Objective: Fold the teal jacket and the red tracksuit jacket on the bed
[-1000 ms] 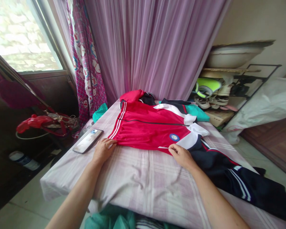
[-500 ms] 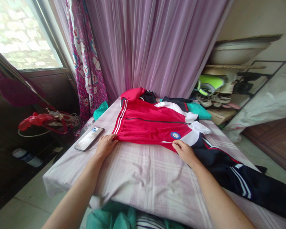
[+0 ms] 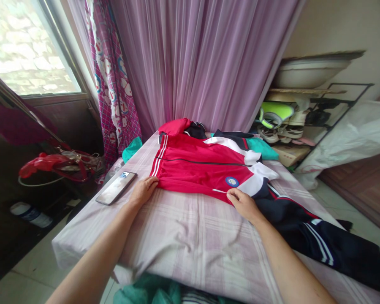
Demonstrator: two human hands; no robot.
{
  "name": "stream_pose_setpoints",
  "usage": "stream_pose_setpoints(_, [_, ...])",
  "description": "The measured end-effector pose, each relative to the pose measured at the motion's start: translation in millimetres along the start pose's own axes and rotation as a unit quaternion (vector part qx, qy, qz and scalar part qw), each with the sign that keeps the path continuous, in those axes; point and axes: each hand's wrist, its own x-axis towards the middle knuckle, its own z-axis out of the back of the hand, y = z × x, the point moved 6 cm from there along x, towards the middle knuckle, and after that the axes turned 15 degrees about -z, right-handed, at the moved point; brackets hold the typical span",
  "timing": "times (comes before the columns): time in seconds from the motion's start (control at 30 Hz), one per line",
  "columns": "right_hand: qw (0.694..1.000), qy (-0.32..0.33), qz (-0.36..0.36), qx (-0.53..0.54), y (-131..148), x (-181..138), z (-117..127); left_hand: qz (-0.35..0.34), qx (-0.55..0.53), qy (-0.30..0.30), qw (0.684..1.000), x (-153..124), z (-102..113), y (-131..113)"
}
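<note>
A red, white and navy zip-up jacket [image 3: 190,169] lies spread on a plaid cloth-covered table [image 3: 177,245], its striped hem to the left and its white collar to the right. My left hand [image 3: 145,190] is closed on the near corner of the hem. Along the near side edge, close to the round blue badge [image 3: 232,181], my right hand [image 3: 242,202] pinches the red fabric. A navy sleeve [image 3: 319,232] with white stripes stretches off to the right over the table edge. The far sleeve is partly hidden behind the jacket body.
Left of my left hand lies a phone [image 3: 116,188]. Red and navy clothing [image 3: 175,126] and teal fabric [image 3: 262,147] sit at the table's far end. Behind hangs a purple curtain [image 3: 190,63]. A shoe rack [image 3: 323,101] stands at right, and bags [image 3: 72,162] hang at left.
The view has shifted slightly. Both hands keep their grip at the same places on the jacket, which lies as before.
</note>
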Motion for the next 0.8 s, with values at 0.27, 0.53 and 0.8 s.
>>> stream_pose_setpoints(0.27, [1.000, -0.010, 0.010, 0.018, -7.8, 2.5, -5.7, -0.033, 0.079, 0.028, 0.996, 0.1, 1.6, -5.7])
stream_pose_setpoints(0.53, [0.986, 0.099, 0.131, 0.005, 2.7, -18.2, -11.9, -0.132, 0.168, -0.063, 0.975, -22.6, 41.1, -10.6])
stream_pose_setpoints(0.8, [0.976, 0.098, 0.168, -0.096, 12.1, -29.8, -12.5, -0.141, 0.149, 0.055, 0.977, -40.2, 19.5, -3.2])
